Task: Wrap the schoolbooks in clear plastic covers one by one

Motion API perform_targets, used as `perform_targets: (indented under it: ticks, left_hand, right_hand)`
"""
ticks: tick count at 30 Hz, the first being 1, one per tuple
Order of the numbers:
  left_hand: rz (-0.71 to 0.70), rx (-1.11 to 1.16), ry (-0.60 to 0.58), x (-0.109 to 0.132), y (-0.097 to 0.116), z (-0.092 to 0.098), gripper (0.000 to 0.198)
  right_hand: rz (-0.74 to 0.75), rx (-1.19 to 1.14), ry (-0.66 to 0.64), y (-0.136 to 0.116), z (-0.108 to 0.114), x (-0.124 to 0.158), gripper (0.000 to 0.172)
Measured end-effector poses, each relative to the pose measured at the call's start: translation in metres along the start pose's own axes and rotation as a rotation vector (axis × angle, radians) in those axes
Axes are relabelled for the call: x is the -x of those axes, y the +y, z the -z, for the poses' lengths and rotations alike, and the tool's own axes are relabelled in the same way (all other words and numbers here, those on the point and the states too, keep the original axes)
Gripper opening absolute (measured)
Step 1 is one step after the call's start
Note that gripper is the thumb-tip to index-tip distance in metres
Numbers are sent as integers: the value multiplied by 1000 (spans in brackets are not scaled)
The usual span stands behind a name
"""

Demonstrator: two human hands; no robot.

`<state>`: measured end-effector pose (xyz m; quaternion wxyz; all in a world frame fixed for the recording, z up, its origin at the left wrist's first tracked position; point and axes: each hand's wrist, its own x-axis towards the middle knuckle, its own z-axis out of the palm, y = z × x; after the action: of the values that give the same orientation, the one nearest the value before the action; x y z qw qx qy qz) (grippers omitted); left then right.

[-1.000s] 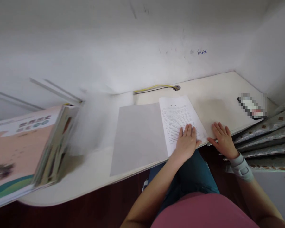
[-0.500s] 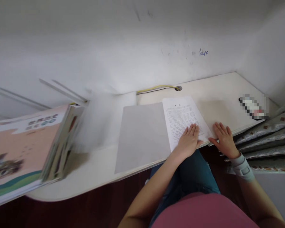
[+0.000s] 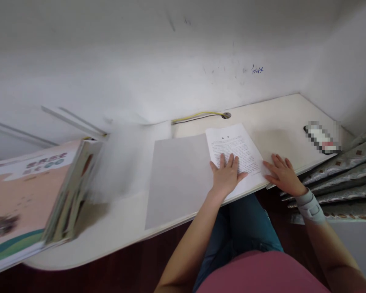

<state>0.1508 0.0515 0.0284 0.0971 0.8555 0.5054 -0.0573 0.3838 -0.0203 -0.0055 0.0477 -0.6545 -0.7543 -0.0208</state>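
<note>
A printed sheet of paper covered with small text lies on the white desk in front of me. My left hand rests flat on its lower left part, fingers spread and open. My right hand lies flat at the sheet's right edge near the desk's front edge, fingers stretched out; a grey wrist brace wraps that wrist. A blank grey sheet lies just left of the printed one, touching it.
A thick stack of colourful books stands at the desk's left end. A yellow cable runs along the wall to a hole in the desk. A blurred-out object lies at the far right. Patterned fabric lies right of the desk.
My left hand has slid left and up across the printed sheet. My right hand has shifted slightly left along the sheet's right edge. The papers stay flat on the desk.
</note>
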Motion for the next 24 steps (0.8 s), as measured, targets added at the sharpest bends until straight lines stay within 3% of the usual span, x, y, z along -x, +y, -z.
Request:
perform_targets:
  ticks: [5, 8, 10, 12, 15, 20, 24]
  left_hand:
    - [-80, 4, 3, -1, -3, 3, 69]
    - [-140, 99, 61, 9, -24, 8, 66]
    - [-19, 134, 179, 23, -50, 10, 65]
    - [214, 114, 298, 41, -81, 10, 67]
    - [464, 86, 351, 69, -125, 3, 70]
    - [514, 147, 336, 94, -162, -12, 70]
    - [527, 194, 327, 101, -170, -15, 66]
  right_hand:
    - [18, -7, 28, 2, -4, 2, 50]
    - [18, -33, 72, 7, -8, 5, 45]
    - [14, -62, 125, 8, -8, 5, 42]
    - [31, -88, 191, 2, -5, 2, 41]
    - [128, -110, 250, -23, 5, -7, 44]
    - [320, -98, 185, -83, 13, -30, 49]
    - [284, -55, 158, -105, -1, -39, 58]
